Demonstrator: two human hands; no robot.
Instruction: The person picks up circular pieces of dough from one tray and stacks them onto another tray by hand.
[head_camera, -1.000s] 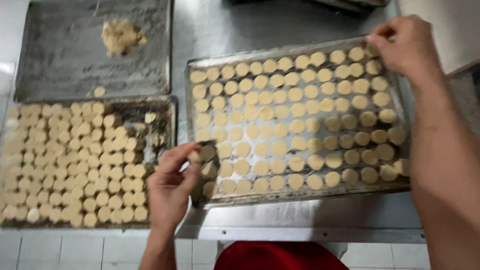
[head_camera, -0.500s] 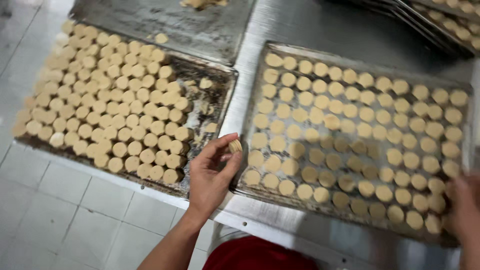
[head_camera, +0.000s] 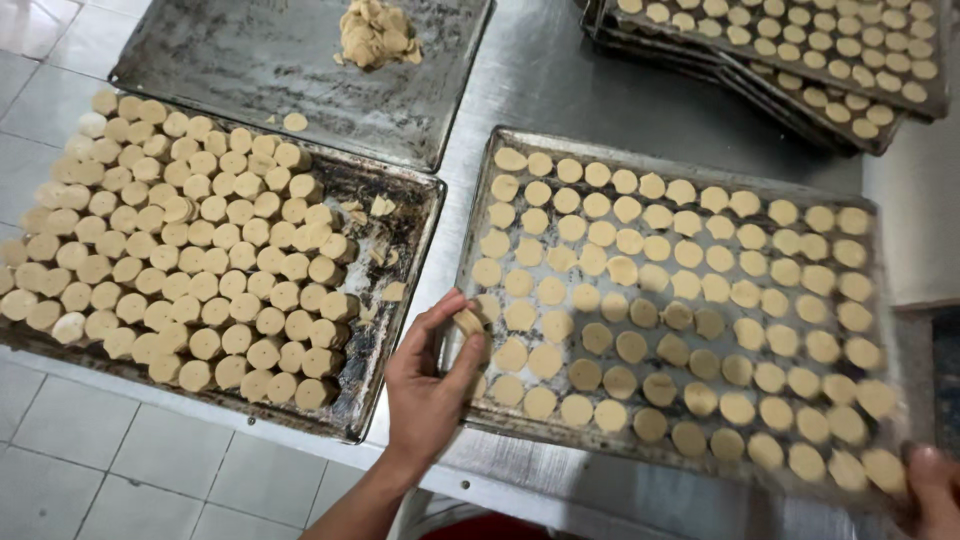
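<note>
At the far left, a dark, crusted metal tray (head_camera: 395, 250) sits on the steel table (head_camera: 560, 90), its near edge over a tiled floor (head_camera: 120, 470). It is packed with thick, pale round dough slices (head_camera: 190, 260) laid in tight overlapping rows; the right strip of this tray is mostly bare, with scorched residue and a few crumbs.

Behind it lies a flatter grey sheet (head_camera: 230, 70), dull and scratched, carrying a rough lump of dough scraps (head_camera: 375, 32) near its far edge and one loose disc (head_camera: 295, 122).

The left hand (head_camera: 430, 385) is at the near left corner of the middle tray (head_camera: 480, 200). Thumb and fingers are closed narrowly on one small dough piece (head_camera: 468, 321), held just above the tray's rim.

The middle tray is rectangular, thin-walled metal, and holds flat, smooth dough discs (head_camera: 680, 300) spaced apart in even rows, none touching.

At the top right, a stack of similar trays (head_camera: 800, 100) stands well apart, the uppermost filled with the same discs.

At the bottom right, the right hand (head_camera: 935, 490) meets the near right corner of the middle tray. It is blurred and cut by the frame edge, so its grip cannot be determined.
</note>
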